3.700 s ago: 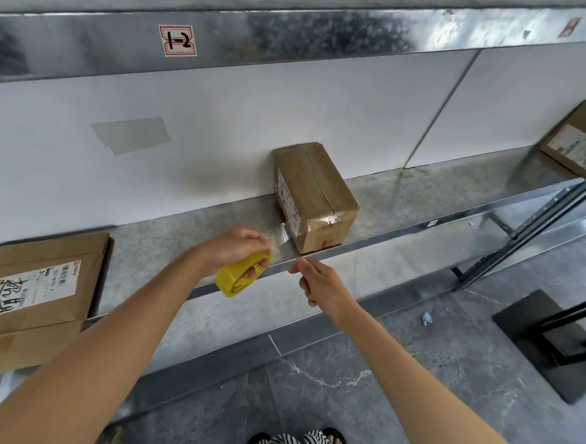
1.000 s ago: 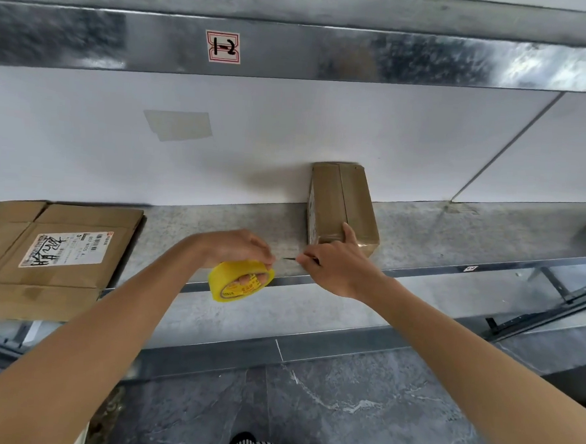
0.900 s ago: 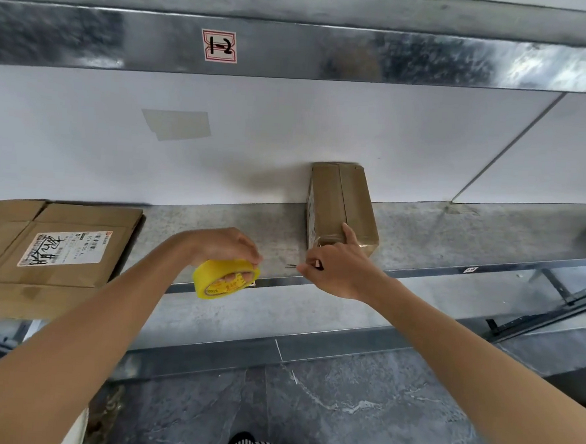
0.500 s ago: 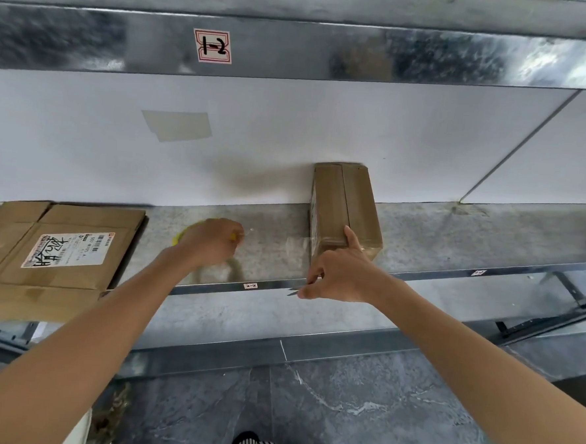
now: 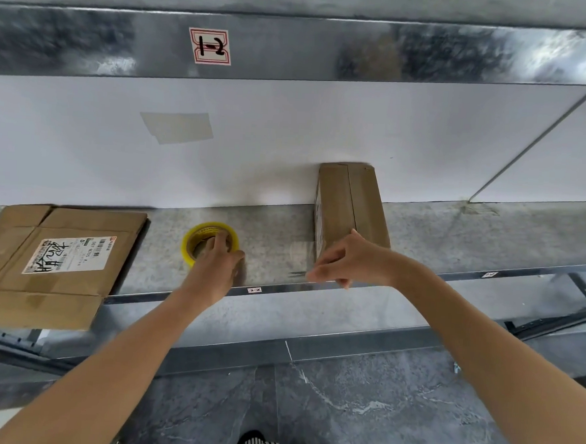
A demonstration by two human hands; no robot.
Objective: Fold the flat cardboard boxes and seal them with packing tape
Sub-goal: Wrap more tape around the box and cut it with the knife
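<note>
The box (image 5: 351,201), probably light and stiff, likely handles best by its side faces; right grip (image 5: 354,260) clasps its near end, left grip (image 5: 218,265) grasps the roll (image 5: 212,226).

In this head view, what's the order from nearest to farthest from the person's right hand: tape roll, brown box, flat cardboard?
1. Brown box, touching the right hand.
2. Tape roll, to its left.
3. Flat cardboard, far left on the shelf.
</note>
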